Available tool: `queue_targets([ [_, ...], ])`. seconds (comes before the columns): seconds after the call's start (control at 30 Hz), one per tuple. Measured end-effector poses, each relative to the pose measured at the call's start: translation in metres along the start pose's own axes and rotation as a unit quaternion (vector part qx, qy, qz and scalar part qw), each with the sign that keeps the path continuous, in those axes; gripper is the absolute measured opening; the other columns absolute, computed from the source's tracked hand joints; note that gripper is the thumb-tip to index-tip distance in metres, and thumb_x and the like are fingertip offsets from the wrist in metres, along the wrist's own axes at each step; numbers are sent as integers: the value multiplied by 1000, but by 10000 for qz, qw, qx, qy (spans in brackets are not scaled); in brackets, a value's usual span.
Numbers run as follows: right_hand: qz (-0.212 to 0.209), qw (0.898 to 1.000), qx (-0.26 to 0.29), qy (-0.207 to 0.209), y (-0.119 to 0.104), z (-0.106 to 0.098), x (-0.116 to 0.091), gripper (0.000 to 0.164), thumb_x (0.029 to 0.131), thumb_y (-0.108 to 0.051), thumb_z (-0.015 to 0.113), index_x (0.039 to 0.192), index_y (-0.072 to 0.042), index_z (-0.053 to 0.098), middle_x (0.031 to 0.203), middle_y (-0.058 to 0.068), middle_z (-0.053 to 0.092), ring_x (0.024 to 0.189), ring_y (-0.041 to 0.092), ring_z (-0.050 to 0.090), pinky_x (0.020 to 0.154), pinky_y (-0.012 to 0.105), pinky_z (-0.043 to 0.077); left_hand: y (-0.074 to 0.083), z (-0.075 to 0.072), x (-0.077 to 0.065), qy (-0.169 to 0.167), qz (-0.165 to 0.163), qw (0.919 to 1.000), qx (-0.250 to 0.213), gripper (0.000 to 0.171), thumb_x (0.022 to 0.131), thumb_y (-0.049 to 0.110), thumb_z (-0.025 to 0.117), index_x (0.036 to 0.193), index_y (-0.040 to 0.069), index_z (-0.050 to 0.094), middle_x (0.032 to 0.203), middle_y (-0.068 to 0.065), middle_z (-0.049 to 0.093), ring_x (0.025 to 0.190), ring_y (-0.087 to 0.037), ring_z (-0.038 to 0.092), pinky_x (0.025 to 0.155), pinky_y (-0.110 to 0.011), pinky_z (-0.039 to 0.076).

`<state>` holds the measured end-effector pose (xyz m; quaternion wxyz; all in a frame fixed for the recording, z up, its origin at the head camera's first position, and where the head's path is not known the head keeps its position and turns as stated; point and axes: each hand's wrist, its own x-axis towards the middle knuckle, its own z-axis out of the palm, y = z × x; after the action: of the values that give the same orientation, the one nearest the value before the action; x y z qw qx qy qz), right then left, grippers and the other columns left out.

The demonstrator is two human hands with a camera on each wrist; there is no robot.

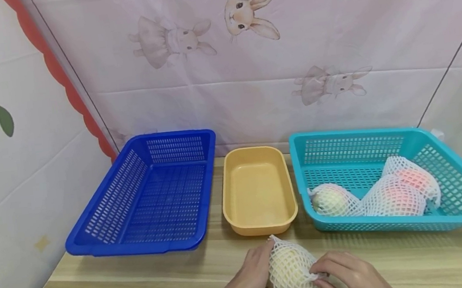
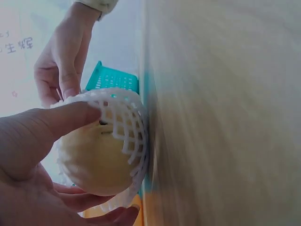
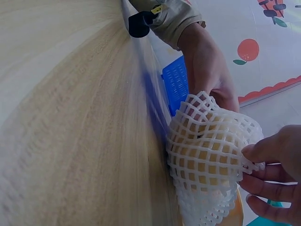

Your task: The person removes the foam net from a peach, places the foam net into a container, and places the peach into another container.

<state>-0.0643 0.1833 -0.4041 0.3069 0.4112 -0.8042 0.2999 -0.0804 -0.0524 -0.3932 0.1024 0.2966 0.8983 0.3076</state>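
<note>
A round, pale yellow fruit [image 2: 89, 162] in a white foam net [image 1: 290, 269] is between the two hands, low over the wooden table in front of the yellow tray. The left hand [image 1: 245, 281] grips it from the left, its thumb over the net's edge where the fruit's stem end shows bare in the left wrist view. From the other side the right hand [image 1: 350, 274] pinches the net between thumb and fingers, plainest in the right wrist view, where the net [image 3: 207, 155] covers most of the fruit.
At the back left stands a blue basket [image 1: 140, 245] with nothing in it. A yellow tray [image 1: 261, 230] sits in the middle. The teal basket [image 1: 340, 142] at right holds several netted fruits [image 1: 401, 194]. Behind them hangs a rabbit-print cloth [image 1: 230, 97].
</note>
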Motion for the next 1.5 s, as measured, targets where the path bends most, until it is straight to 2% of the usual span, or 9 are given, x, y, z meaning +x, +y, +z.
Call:
queue_targets([
  [0.13, 31, 10000, -2, 12, -1, 0, 0, 27, 97, -34, 53, 87, -15, 68, 83, -9, 64, 73, 6, 61, 66, 12, 48, 2, 2, 1, 95, -20, 9997, 218, 98, 67, 21, 87, 144, -1, 30, 139, -13, 43, 127, -23, 42, 104, -37, 41],
  [0.27, 58, 10000, -35, -10, -1, -1, 1, 28, 98, -35, 52, 87, -16, 68, 83, -9, 64, 73, 6, 61, 67, 12, 48, 3, 1, 1, 66, -102, 9996, 235, 94, 66, 17, 87, 142, 1, 34, 139, -12, 44, 126, -25, 43, 103, -39, 42],
  [0.5, 14, 10000, -14, -46, -1, -3, 2, 28, 98, -34, 51, 87, -15, 68, 83, -9, 65, 73, 6, 61, 66, 11, 48, 1, -1, 2, 365, 50, 9985, 411, 85, 63, 32, 89, 131, 8, 45, 126, 0, 53, 107, -13, 43, 91, -30, 46],
  [0.63, 174, 9996, -163, -150, -2, -6, 3, 32, 100, -37, 48, 85, -16, 69, 83, -12, 64, 73, 3, 61, 66, 11, 48, 0, -3, 3, 417, 48, 9980, 465, 82, 61, 31, 89, 128, 10, 47, 121, 4, 54, 101, -9, 40, 87, -27, 44],
  [0.9, -43, 9999, -131, 41, 1, -8, 4, 30, 98, -34, 51, 85, -14, 68, 80, -8, 64, 69, 6, 61, 61, 11, 47, -2, -8, 2, 522, 152, 9972, 505, 83, 62, 17, 85, 132, 4, 44, 127, -4, 53, 107, -12, 42, 91, -28, 45],
  [1.13, 21, 9995, -307, 57, 1, -11, 5, 32, 99, -36, 49, 84, -15, 69, 81, -8, 65, 70, 6, 61, 62, 11, 47, -4, -12, -1, 516, 163, 9978, 395, 82, 63, 17, 84, 134, 6, 43, 129, -3, 51, 110, -12, 42, 93, -29, 46],
  [1.5, 164, 9989, -441, 25, 2, -15, 5, 33, 100, -38, 49, 84, -17, 69, 82, -11, 65, 71, 4, 61, 64, 12, 47, -6, -14, -4, 654, 138, 9965, 502, 84, 63, 20, 84, 136, 5, 43, 129, -2, 53, 110, -12, 45, 94, -31, 46],
])
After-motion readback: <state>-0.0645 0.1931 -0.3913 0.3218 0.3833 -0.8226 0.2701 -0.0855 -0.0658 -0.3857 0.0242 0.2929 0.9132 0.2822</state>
